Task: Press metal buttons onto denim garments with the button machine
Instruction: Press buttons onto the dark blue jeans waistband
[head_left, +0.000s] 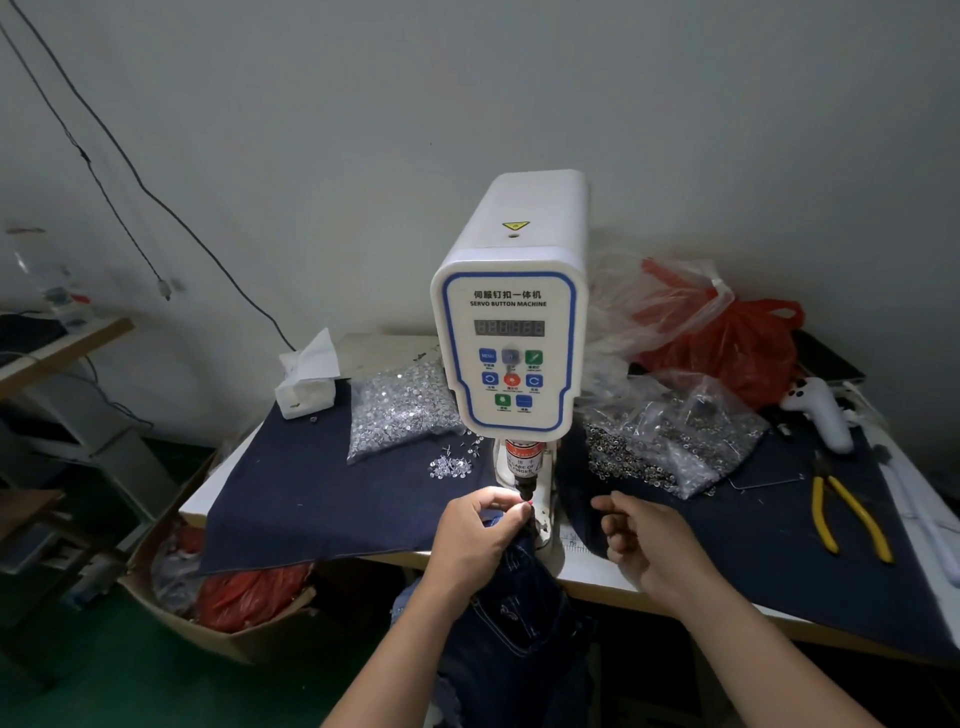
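Head view — servo button machine (511, 332) upright on tabletop (602, 574). Left hand (475, 530): grip pinching denim jeans (519, 618) waistband under the machine's punch (524, 486); the jeans hang off the tabletop's front edge. Right hand (649, 540): grip loosely curled, holding nothing, just right of the machine. Bag of metal buttons (675, 441) and yellow-handled pliers (847, 514) at right.

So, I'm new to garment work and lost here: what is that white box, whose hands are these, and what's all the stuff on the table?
The single picture comes from a camera on the worker's head, looking down at their own hands. The white box is a servo button machine; its black press tip sits low at the front. The left hand pinches the edge of dark jeans under that tip. The right hand hovers beside it, loosely curled, holding nothing. On the table lie a bag of silver tacks, a bag of button parts, yellow-handled pliers and a tissue pack.
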